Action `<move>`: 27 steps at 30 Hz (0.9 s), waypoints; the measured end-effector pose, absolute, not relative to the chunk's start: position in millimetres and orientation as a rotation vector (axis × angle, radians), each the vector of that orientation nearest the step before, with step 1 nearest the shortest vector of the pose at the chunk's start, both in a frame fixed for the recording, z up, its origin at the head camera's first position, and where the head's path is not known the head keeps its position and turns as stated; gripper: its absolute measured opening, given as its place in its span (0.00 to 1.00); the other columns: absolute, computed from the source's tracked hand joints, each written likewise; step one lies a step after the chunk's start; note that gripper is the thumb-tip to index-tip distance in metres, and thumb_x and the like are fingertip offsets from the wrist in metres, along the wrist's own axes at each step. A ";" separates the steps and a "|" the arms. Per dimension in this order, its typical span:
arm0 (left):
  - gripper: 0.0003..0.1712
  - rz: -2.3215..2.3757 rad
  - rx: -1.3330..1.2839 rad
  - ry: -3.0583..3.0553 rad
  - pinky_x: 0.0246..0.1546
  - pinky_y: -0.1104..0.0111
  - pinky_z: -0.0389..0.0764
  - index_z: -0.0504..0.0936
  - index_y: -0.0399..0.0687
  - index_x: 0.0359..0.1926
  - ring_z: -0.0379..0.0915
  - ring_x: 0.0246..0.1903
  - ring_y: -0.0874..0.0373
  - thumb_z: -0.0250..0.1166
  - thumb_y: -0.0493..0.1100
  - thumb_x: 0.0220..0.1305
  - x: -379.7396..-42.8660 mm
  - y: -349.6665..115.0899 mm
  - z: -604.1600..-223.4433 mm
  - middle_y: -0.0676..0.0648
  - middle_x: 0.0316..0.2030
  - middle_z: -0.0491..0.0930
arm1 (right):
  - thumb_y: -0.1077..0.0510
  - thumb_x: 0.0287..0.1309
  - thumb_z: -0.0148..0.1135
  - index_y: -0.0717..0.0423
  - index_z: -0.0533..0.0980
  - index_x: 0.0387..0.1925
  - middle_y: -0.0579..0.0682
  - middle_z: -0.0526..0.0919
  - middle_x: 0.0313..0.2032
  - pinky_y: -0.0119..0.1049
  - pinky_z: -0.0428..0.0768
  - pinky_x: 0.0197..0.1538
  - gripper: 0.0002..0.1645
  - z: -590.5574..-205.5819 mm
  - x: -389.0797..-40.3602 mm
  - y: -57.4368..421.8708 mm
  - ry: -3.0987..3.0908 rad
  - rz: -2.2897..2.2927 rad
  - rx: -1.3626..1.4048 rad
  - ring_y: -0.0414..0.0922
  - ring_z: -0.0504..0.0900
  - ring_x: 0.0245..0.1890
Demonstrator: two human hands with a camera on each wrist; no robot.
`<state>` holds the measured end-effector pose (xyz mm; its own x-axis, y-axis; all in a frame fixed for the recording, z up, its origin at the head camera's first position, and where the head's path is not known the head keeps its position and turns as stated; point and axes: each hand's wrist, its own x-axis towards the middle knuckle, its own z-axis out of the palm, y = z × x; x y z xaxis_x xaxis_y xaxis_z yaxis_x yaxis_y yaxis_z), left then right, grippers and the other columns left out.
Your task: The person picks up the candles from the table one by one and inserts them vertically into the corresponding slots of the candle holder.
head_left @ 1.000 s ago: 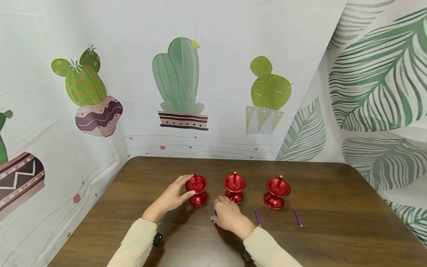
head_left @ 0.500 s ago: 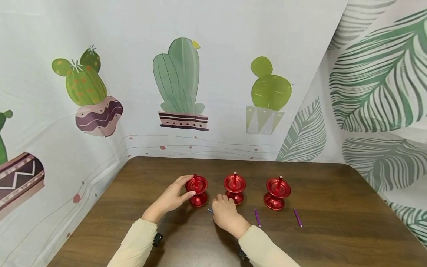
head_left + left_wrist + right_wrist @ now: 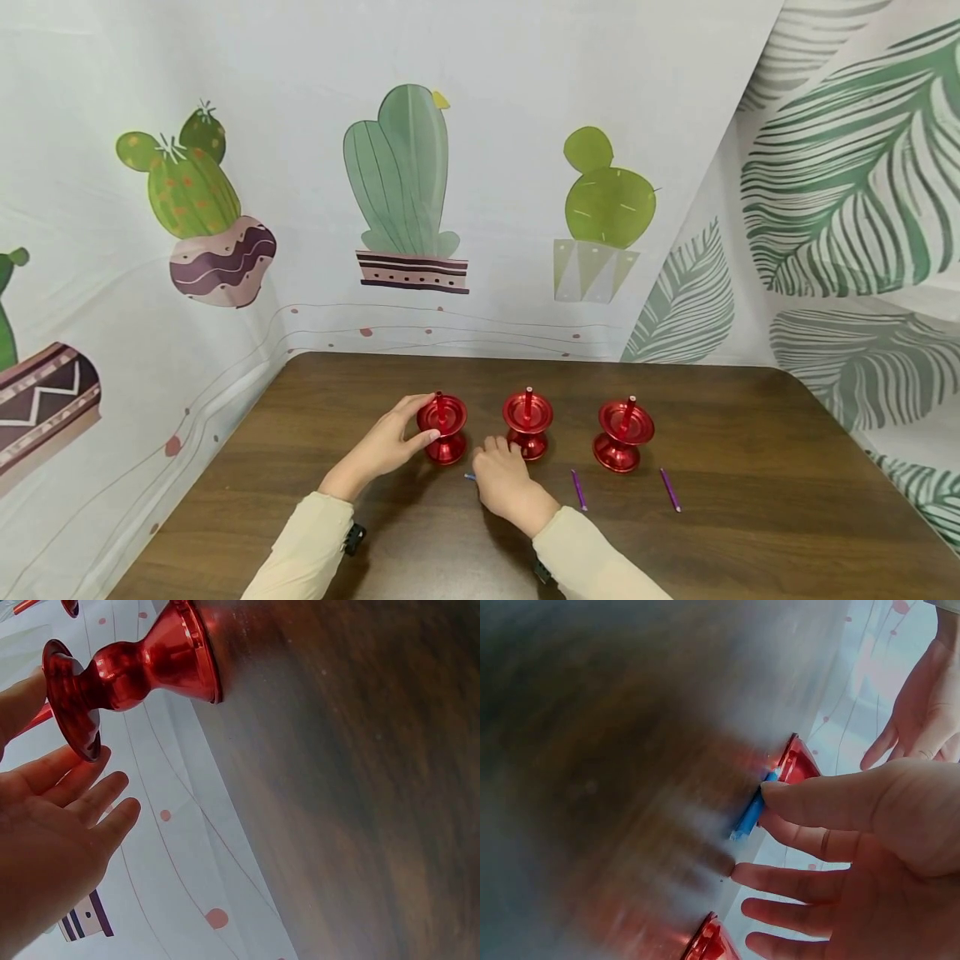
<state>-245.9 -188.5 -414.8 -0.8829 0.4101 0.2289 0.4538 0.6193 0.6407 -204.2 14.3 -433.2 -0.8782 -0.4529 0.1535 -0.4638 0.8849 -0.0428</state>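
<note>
My left hand [image 3: 388, 437] holds the dish rim of the left red candle holder [image 3: 446, 448], thumb in front and fingers behind. This holder stands upright, with a red stem rising from its dish. The left wrist view shows its flared base [image 3: 182, 656] on the tabletop and the last fingers of that hand extended. Between thumb and index finger, my right hand [image 3: 506, 479] pinches a slim blue stick [image 3: 754, 810], low over the wood. Its other fingers are spread. In the head view, most of the stick [image 3: 470, 477] is hidden behind that hand, in front of the middle red candle holder [image 3: 527, 412].
A third red candle holder [image 3: 626, 422] stands to the right. Two slim purple sticks lie in front of the holders: one purple stick [image 3: 579, 490] just right of my right hand, another purple stick [image 3: 670, 490] farther right. Behind the brown table [image 3: 360, 375] hangs a cactus-print cloth [image 3: 510, 183].
My right hand has shifted slightly left and away from me. The blue stick, upright in the head view before, now points left from the hand. My left hand has stayed at its holder.
</note>
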 end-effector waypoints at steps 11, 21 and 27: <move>0.34 -1.098 -0.762 -2.744 0.61 0.49 0.68 0.66 0.36 0.67 0.68 0.61 0.45 0.67 0.41 0.62 -247.6 -189.7 -417.2 0.39 0.62 0.69 | 0.65 0.45 0.71 0.64 0.78 0.44 0.61 0.76 0.50 0.56 0.69 0.60 0.21 -429.6 -200.6 15.9 -2.968 0.121 0.782 0.63 0.69 0.60; 0.33 -1.089 -0.772 -2.722 0.60 0.49 0.68 0.67 0.36 0.66 0.69 0.60 0.44 0.66 0.41 0.62 -248.6 -189.0 -418.8 0.39 0.60 0.70 | 0.68 0.53 0.65 0.56 0.67 0.26 0.48 0.70 0.30 0.42 0.76 0.44 0.14 -395.4 -195.2 34.9 -2.757 0.495 0.946 0.48 0.74 0.38; 0.33 -1.089 -0.769 -2.716 0.60 0.49 0.68 0.67 0.35 0.66 0.68 0.60 0.44 0.66 0.39 0.62 -248.5 -188.5 -418.8 0.38 0.60 0.70 | 0.68 0.62 0.58 0.59 0.68 0.32 0.56 0.76 0.38 0.42 0.78 0.48 0.07 -378.8 -210.1 35.7 -2.654 0.907 1.029 0.51 0.77 0.42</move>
